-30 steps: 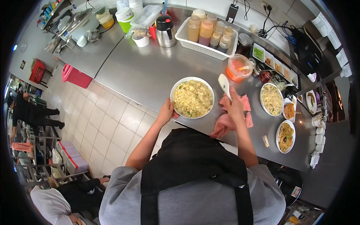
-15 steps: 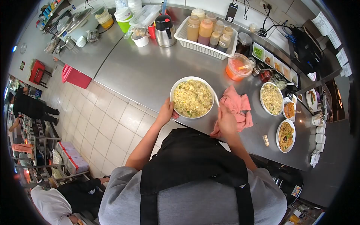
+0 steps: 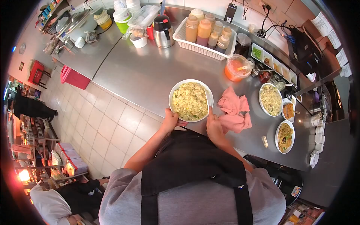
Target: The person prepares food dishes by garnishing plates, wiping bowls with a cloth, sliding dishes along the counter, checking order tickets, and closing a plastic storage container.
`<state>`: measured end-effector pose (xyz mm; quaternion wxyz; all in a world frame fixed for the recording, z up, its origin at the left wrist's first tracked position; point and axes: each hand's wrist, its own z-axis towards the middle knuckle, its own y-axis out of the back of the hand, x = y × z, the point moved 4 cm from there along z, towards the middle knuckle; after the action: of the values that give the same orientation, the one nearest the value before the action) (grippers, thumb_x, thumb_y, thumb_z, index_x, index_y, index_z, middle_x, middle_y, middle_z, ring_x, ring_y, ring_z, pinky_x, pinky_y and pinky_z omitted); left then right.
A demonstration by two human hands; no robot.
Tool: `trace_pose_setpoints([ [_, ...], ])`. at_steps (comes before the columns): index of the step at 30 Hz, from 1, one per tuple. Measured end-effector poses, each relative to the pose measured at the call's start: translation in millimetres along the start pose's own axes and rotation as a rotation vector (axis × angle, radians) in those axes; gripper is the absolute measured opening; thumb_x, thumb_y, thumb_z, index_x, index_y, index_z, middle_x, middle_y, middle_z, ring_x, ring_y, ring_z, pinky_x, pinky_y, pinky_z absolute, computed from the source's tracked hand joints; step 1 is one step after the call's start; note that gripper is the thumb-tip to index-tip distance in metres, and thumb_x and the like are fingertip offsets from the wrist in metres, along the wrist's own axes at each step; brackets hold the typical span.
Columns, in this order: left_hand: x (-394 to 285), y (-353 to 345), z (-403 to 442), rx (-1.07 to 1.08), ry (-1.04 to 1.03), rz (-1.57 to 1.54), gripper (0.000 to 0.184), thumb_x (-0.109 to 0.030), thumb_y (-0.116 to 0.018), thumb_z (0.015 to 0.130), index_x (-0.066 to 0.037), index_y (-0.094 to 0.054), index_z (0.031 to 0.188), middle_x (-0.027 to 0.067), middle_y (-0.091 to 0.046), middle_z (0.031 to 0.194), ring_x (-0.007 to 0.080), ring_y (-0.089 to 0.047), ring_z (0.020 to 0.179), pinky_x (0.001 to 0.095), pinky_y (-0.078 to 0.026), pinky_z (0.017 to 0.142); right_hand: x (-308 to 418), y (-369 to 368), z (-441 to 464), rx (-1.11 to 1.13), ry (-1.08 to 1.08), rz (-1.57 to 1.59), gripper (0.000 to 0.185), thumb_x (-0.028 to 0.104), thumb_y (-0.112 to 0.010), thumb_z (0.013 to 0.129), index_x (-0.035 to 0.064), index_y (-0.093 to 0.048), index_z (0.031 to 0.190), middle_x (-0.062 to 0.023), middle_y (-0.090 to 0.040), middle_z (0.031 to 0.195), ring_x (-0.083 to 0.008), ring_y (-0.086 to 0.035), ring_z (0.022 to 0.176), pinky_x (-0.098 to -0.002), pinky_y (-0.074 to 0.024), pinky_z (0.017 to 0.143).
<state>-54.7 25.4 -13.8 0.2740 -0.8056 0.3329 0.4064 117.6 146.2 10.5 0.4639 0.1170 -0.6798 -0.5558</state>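
Note:
A white bowl (image 3: pixel 171 98) heaped with fried rice (image 3: pixel 190 99) sits at the counter's front edge. My left hand (image 3: pixel 173 119) grips its lower left side, thumb by the rim and fingers beneath. At the opposite side, my right hand (image 3: pixel 214 125) is closed on a slim white utensil, seemingly a spoon (image 3: pixel 208 100), which lies along the rice just inside the right rim. Its tip is hard to make out. Right of that hand lies a crumpled pink cloth (image 3: pixel 234 108) on the steel counter (image 3: pixel 138 71).
Another bowl of rice (image 3: pixel 270 99), a noodle bowl (image 3: pixel 285 137) and a small side dish (image 3: pixel 288 110) stand at right. Behind are an orange-filled tub (image 3: pixel 237 68), a basket (image 3: pixel 202 48) of sauce bottles and a steel jug (image 3: pixel 163 32). Two people are at left.
The utensil has moved from outside the bowl's right rim to inside it, against the rice. My right hand has shifted left, off the cloth and close to the bowl.

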Motion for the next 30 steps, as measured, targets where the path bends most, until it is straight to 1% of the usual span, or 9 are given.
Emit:
trace_pose_setpoints([
  [9,16,-53,13,0.154,0.080,-0.422,0.039,-0.007,-0.028,0.096,0.007,-0.025,0.133,0.0319,-0.048,0.119,0.0425,-0.058,0.103,0.0468,-0.053,0.088,-33,10,19,-0.101,0.037,0.222,0.051,0.005,-0.043,0.089,-0.0011,-0.030,0.138,-0.0249,-0.054,0.091,-0.0398,-0.056,0.077,-0.0451,-0.0464,0.070],
  [11,17,-58,14,0.173,0.094,-0.425,0.039,-0.008,-0.027,0.097,0.007,-0.025,0.133,0.0316,-0.048,0.120,0.0424,-0.057,0.105,0.0470,-0.052,0.090,-48,39,31,-0.407,0.258,0.164,0.041,0.009,-0.043,0.092,0.0006,-0.041,0.132,-0.0211,-0.058,0.091,-0.0320,-0.059,0.076,-0.0406,-0.0471,0.066],
  [12,17,-60,16,0.185,0.106,-0.427,0.039,-0.009,-0.027,0.097,0.006,-0.025,0.133,0.0313,-0.048,0.120,0.0423,-0.055,0.107,0.0471,-0.050,0.092,-54,64,34,-0.426,0.233,0.141,0.041,0.009,-0.043,0.092,0.0006,-0.041,0.132,-0.0211,-0.058,0.091,-0.0320,-0.059,0.076,-0.0406,-0.0471,0.066],
  [14,24,-62,21,0.199,0.065,-0.428,0.037,-0.014,-0.028,0.099,0.006,-0.027,0.130,0.0284,-0.052,0.117,0.0367,-0.059,0.103,0.0429,-0.053,0.088,-76,117,37,-0.259,-0.156,0.526,0.032,0.013,-0.045,0.094,0.0005,-0.051,0.123,-0.0148,-0.062,0.083,-0.0226,-0.060,0.070,-0.0344,-0.0467,0.062],
  [20,19,-81,9,0.017,-0.061,-0.367,0.039,-0.014,-0.031,0.099,-0.006,-0.014,0.134,0.0269,-0.051,0.116,0.0369,-0.061,0.100,0.0454,-0.051,0.088,-245,254,36,-0.844,-0.306,0.212,0.025,0.019,-0.047,0.095,0.0006,-0.059,0.106,-0.0090,-0.062,0.067,-0.0154,-0.059,0.062,-0.0309,-0.0447,0.059],
  [22,21,-83,8,-0.064,-0.098,-0.331,0.036,-0.012,-0.033,0.098,-0.004,-0.019,0.129,0.0263,-0.050,0.117,0.0355,-0.062,0.096,0.0441,-0.053,0.086,-299,292,40,-0.986,-0.372,0.045,0.023,0.017,-0.049,0.092,0.0002,-0.059,0.102,-0.0139,-0.064,0.070,-0.0245,-0.063,0.064,-0.0367,-0.0465,0.059],
  [26,29,-81,18,-0.191,-0.142,-0.392,0.036,-0.011,-0.036,0.094,0.000,-0.021,0.125,0.0251,-0.050,0.115,0.0344,-0.064,0.091,0.0391,-0.056,0.078,-430,332,83,-0.840,-0.528,-0.106,0.021,0.016,-0.049,0.082,0.0011,-0.063,0.080,-0.0220,-0.064,0.076,-0.0403,-0.062,0.075,-0.0465,-0.0481,0.068],
  [27,28,-82,18,-0.232,-0.145,-0.402,0.036,-0.011,-0.036,0.094,0.000,-0.021,0.125,0.0251,-0.050,0.115,0.0344,-0.064,0.091,0.0391,-0.056,0.078,-463,335,99,-0.779,-0.423,-0.125,0.025,0.022,-0.050,0.084,-0.0004,-0.062,0.085,-0.0233,-0.065,0.083,-0.0419,-0.062,0.079,-0.0465,-0.0488,0.071],
  [30,25,-81,19,-0.365,-0.152,-0.387,0.037,-0.010,-0.037,0.093,0.005,-0.023,0.124,0.0253,-0.049,0.116,0.0357,-0.063,0.092,0.0378,-0.058,0.076,-472,346,124,-0.499,-0.652,-0.470,0.064,0.054,-0.048,0.088,-0.0025,-0.051,0.118,-0.0262,-0.064,0.093,-0.0442,-0.060,0.092,-0.0471,-0.0473,0.081],
])
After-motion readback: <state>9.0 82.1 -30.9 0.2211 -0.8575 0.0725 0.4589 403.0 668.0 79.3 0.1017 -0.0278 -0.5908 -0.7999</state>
